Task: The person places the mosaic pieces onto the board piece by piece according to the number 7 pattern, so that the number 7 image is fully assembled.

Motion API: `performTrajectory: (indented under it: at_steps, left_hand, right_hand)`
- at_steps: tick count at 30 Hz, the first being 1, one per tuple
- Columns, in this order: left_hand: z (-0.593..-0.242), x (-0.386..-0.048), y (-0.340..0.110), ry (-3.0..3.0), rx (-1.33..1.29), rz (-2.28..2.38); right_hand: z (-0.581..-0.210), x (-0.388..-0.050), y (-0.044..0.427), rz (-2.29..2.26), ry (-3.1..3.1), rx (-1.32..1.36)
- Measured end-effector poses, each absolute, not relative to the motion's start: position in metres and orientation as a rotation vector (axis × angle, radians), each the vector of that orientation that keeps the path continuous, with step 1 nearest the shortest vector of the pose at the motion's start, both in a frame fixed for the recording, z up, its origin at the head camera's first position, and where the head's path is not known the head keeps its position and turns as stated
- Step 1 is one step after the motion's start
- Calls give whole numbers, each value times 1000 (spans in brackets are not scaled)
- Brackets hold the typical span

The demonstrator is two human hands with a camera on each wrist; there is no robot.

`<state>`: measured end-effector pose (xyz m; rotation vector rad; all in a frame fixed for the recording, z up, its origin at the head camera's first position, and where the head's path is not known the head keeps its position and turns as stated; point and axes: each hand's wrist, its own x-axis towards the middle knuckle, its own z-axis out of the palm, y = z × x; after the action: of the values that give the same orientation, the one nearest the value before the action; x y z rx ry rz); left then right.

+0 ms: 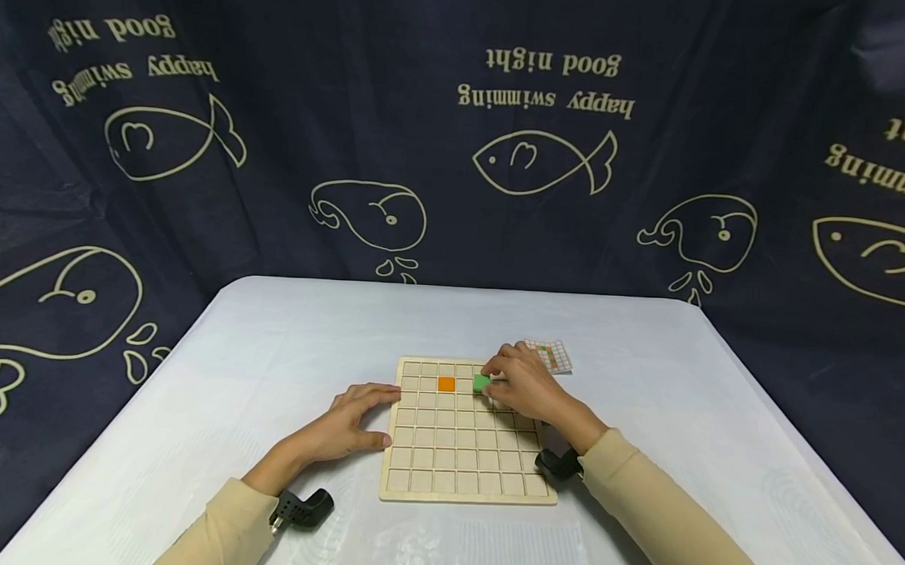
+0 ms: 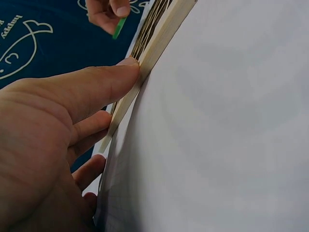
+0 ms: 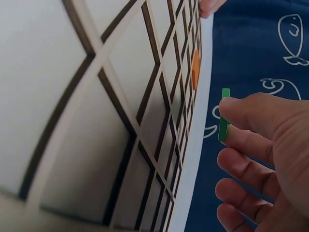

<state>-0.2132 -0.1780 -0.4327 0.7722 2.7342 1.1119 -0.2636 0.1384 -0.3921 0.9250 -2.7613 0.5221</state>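
A square wooden grid board (image 1: 467, 462) lies on the white table. One orange tile (image 1: 446, 384) sits in a cell toward the far side. My right hand (image 1: 527, 385) pinches a green square tile (image 1: 480, 384) between thumb and fingers. In the right wrist view the green tile (image 3: 224, 116) is edge-on and held off the board's surface. Along the board's left side rests my left hand (image 1: 340, 426). Its thumb and fingertips touch the board's edge, as the left wrist view shows with the thumb (image 2: 106, 84) on the wooden rim (image 2: 145, 72).
Behind the right hand lies a small printed card (image 1: 560, 358) with a coloured grid, partly covered by that hand. The white tabletop (image 1: 308, 336) spreads around the board. A dark blue cloth (image 1: 429, 90) with fish and whale drawings hangs beyond it.
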Motion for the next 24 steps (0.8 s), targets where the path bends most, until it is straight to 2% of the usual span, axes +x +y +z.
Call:
performTrajectory:
  at_steps: [24]
  left_hand:
    - [-433,-213,-178,2731,774,1122]
  right_hand:
    - [-402,-279,117,458,-2847,878]
